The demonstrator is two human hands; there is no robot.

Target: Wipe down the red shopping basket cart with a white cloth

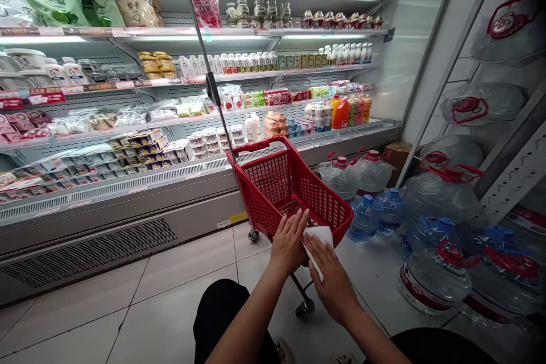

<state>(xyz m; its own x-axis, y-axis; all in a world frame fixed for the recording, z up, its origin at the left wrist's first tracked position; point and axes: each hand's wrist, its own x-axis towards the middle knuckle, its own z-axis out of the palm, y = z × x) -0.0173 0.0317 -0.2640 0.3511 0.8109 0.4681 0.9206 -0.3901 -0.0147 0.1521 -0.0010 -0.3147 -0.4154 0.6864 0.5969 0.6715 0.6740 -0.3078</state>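
A red plastic shopping cart point(322, 192) stands in front of me, its basket holding nothing that I can see. My left hand point(289, 243) lies on the cart's near rim, fingers stretched forward over the edge. Just to its right, my right hand point(330, 276) presses a folded white cloth point(321, 234) against the near corner of the basket. The cloth shows above and beside the fingers; its underside is hidden. From the cart's far left corner a thin grey pole point(198, 28) rises, with a black clamp point(212, 89) partway up.
An open refrigerated display case point(85, 239) with packed shelves runs behind the cart. Large water bottles point(435, 281) with red handles and blue-capped bottles point(364, 219) crowd the floor at right, beside a metal rack point(512, 182). White tiles point(179, 296) cover the floor; my knees flank the cart's near side.
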